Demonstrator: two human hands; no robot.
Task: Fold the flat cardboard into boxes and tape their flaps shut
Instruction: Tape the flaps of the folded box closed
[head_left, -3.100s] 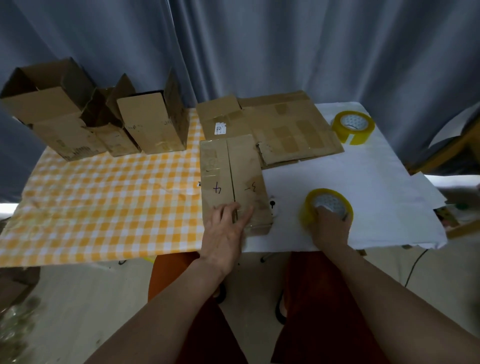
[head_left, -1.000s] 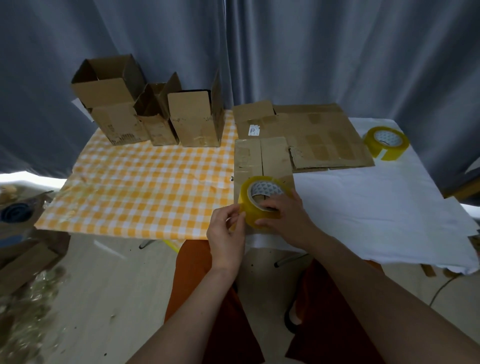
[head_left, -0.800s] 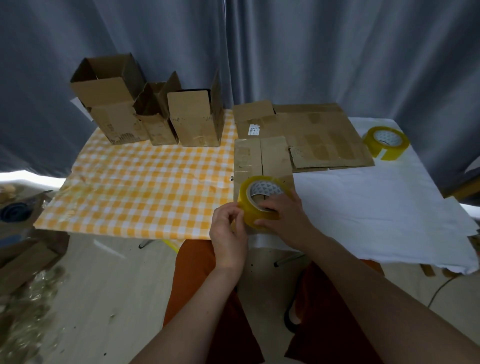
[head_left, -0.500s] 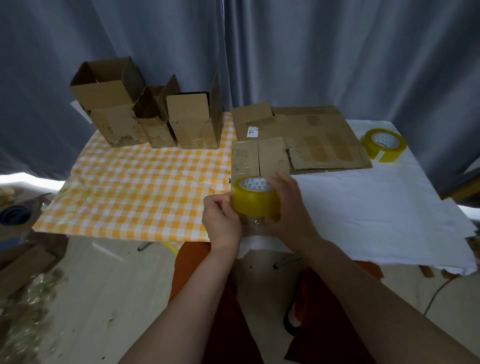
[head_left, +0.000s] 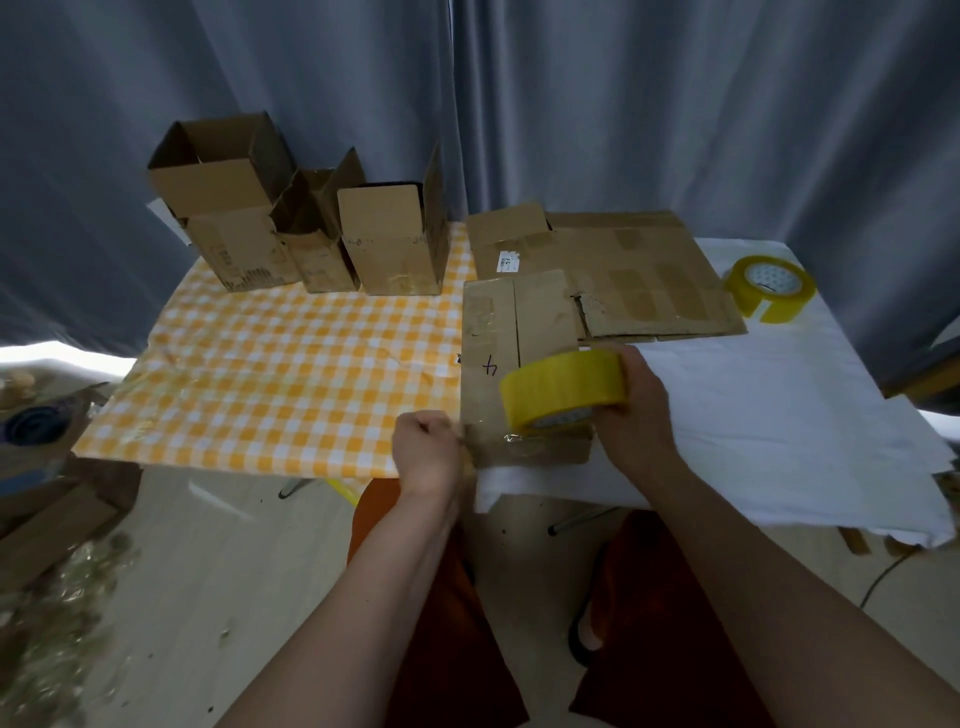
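Note:
My right hand grips a yellow tape roll, held on edge above the near end of a folded cardboard box marked "4". My left hand is closed to the left of the roll, pinching the free end of a clear tape strip stretched from the roll across the box's near end. Flat cardboard sheets lie behind the box. Three upright open boxes stand at the back left.
A second yellow tape roll sits at the back right on the white cloth. The left of the table has a yellow checked cloth. Cardboard scraps and clutter lie on the floor at left.
My right hand picked the roll up from the white cloth and brought it over the box. My left hand took the tape end and has pulled it out to the left.

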